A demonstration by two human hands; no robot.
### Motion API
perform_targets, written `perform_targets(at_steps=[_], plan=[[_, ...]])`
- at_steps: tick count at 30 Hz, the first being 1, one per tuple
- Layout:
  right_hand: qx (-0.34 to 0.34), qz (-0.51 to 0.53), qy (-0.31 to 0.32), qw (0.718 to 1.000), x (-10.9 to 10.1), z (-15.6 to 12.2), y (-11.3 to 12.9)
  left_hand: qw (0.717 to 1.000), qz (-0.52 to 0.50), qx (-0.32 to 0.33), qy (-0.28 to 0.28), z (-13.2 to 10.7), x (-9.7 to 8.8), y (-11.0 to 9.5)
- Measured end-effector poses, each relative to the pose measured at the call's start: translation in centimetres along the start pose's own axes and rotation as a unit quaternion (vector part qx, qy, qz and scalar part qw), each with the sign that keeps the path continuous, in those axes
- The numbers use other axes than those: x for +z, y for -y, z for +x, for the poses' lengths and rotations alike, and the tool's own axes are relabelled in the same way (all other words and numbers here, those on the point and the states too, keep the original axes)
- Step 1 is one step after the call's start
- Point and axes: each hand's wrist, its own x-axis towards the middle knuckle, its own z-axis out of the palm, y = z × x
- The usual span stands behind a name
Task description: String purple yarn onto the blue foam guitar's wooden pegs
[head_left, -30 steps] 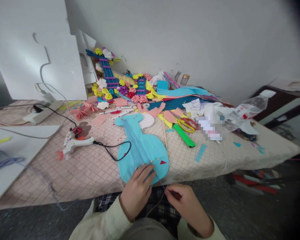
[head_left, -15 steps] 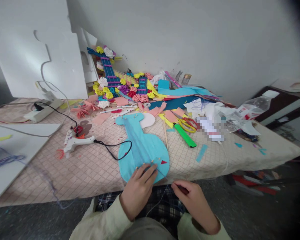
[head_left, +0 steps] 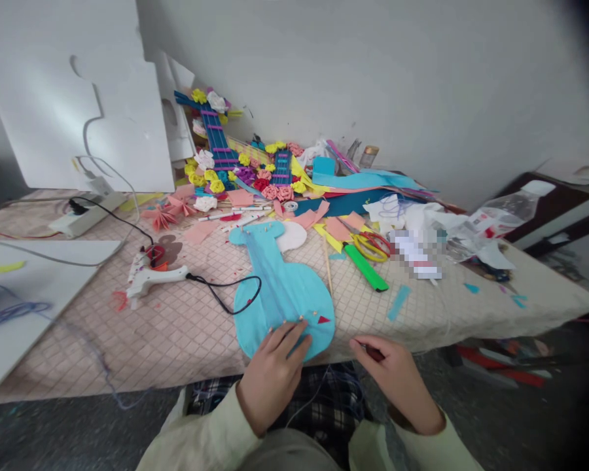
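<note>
A light blue guitar-shaped cutout lies flat on the quilted table cover, its round end at the near edge. My left hand presses flat on that round end, fingers stretched out beside small pins and a red triangle. My right hand hovers just off the table edge to the right, fingers pinched on a thin thread that runs back under the cutout and droops over my lap.
A white glue gun with a black cord lies left of the cutout. Yellow scissors and a green knife lie to the right. Paper flowers, coloured scraps and a power strip crowd the back. White boards lean on the wall.
My right hand has moved to the right and slightly up, drawing the thread out. My left hand has stayed pressed on the cutout.
</note>
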Motion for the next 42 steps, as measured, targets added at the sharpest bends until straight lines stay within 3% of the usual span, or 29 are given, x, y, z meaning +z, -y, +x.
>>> perform_targets(at_steps=[8, 15, 24, 32, 42], plan=[[-0.066, -0.056, -0.050, 0.995, -1.8, 4.0, 0.8, 1.000, -0.016, -0.016, 0.011, -0.1, 0.3, 0.2], [-0.128, -0.079, -0.042, 0.988, -1.5, 8.3, 2.8, 0.999, -0.010, -0.038, 0.017, -0.1, 0.4, -0.3], [-0.180, -0.128, 0.060, 0.974, 0.8, 13.5, 5.7, 0.998, -0.012, -0.059, 0.014, 0.0, 0.5, -0.5], [-0.213, -0.150, 0.144, 0.955, 3.0, 18.0, 6.7, 0.997, -0.012, -0.070, 0.022, 0.0, 0.5, -0.6], [-0.283, -0.116, 0.351, 0.885, 3.1, 23.9, 8.1, 0.998, -0.018, -0.062, 0.009, -0.2, 1.3, -0.1]])
